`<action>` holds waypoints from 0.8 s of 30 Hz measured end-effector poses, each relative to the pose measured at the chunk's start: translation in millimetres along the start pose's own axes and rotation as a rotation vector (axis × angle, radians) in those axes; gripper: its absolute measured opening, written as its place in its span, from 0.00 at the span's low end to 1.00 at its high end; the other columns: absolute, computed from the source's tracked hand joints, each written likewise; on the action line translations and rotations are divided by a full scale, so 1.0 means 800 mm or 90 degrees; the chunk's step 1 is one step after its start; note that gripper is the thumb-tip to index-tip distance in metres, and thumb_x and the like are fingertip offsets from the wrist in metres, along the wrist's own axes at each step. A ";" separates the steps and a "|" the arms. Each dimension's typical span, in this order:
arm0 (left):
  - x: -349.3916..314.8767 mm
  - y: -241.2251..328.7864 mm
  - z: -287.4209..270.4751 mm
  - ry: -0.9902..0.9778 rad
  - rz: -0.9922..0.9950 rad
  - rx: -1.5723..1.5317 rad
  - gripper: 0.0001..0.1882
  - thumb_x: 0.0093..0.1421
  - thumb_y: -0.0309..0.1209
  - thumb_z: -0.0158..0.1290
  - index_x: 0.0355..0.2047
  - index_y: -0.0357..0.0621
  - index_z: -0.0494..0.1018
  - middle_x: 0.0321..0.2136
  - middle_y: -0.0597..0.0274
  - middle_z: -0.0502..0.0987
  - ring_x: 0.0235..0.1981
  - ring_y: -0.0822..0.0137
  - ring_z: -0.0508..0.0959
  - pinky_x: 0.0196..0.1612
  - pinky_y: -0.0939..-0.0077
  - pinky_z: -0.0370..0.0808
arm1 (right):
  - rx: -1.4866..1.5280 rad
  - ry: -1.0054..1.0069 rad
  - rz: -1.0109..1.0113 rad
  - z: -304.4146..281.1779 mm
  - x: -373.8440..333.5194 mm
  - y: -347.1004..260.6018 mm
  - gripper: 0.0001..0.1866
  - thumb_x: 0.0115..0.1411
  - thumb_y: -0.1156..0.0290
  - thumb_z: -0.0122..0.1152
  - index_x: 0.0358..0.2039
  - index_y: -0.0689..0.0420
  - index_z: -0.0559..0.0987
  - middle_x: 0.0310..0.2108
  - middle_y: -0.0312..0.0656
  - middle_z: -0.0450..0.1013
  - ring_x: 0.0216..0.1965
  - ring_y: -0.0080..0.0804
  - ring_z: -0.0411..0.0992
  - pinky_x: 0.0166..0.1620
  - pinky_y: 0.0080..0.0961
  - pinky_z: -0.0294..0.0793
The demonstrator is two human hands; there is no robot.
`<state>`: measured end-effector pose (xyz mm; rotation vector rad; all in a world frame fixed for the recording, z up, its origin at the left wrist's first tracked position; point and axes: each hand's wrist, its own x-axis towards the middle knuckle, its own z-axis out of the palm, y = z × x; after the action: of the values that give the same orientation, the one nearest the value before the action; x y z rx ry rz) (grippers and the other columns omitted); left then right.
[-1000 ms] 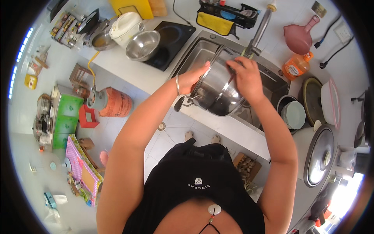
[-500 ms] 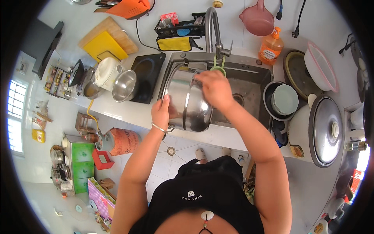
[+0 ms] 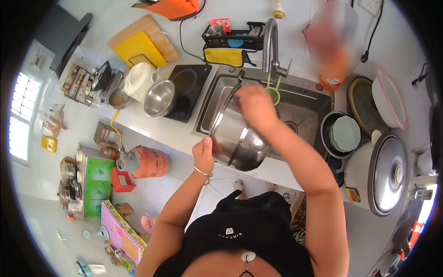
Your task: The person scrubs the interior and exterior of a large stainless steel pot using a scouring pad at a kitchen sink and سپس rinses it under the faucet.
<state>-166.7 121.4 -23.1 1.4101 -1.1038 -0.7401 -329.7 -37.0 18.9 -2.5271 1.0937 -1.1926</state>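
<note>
Both hands hold a steel pot [image 3: 240,138] tilted over the sink [image 3: 300,104]: left hand [image 3: 203,154] grips its side, right hand [image 3: 256,106] clasps its rim. Its inside is hidden. An empty steel bowl [image 3: 159,98] sits on the black cooktop [image 3: 191,81].

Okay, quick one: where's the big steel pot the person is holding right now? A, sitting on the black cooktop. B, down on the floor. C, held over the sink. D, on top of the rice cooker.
C: the left hand and right hand hold the steel pot tilted above the near edge of the sink.

A steel pot [image 3: 237,138] is held over the sink [image 3: 304,104]; a bowl [image 3: 159,98] is set on the cooktop [image 3: 191,87] left of it.
</note>
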 end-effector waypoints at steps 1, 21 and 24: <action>-0.003 -0.002 0.001 -0.012 0.022 0.008 0.27 0.70 0.44 0.38 0.20 0.36 0.69 0.15 0.65 0.70 0.18 0.77 0.67 0.23 0.81 0.66 | 0.006 -0.008 0.016 -0.007 0.005 0.002 0.09 0.45 0.76 0.57 0.30 0.57 0.79 0.32 0.44 0.74 0.40 0.45 0.70 0.43 0.39 0.71; -0.028 -0.021 -0.001 0.022 0.073 0.071 0.24 0.69 0.37 0.40 0.18 0.35 0.69 0.13 0.62 0.69 0.15 0.71 0.66 0.21 0.77 0.64 | 0.126 0.003 0.189 0.011 0.018 -0.043 0.13 0.40 0.80 0.61 0.29 0.53 0.75 0.28 0.42 0.73 0.38 0.41 0.72 0.42 0.39 0.69; -0.028 -0.018 0.000 0.055 0.072 0.069 0.24 0.69 0.37 0.40 0.18 0.36 0.69 0.12 0.62 0.68 0.15 0.72 0.66 0.21 0.77 0.64 | 0.100 0.022 -0.015 0.017 0.001 -0.063 0.12 0.39 0.80 0.60 0.26 0.51 0.74 0.26 0.40 0.72 0.36 0.39 0.72 0.40 0.37 0.68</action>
<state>-171.5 140.7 -40.5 1.4446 -1.1607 -0.5404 -291.6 -3.8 30.6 -2.4165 0.9406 -1.2788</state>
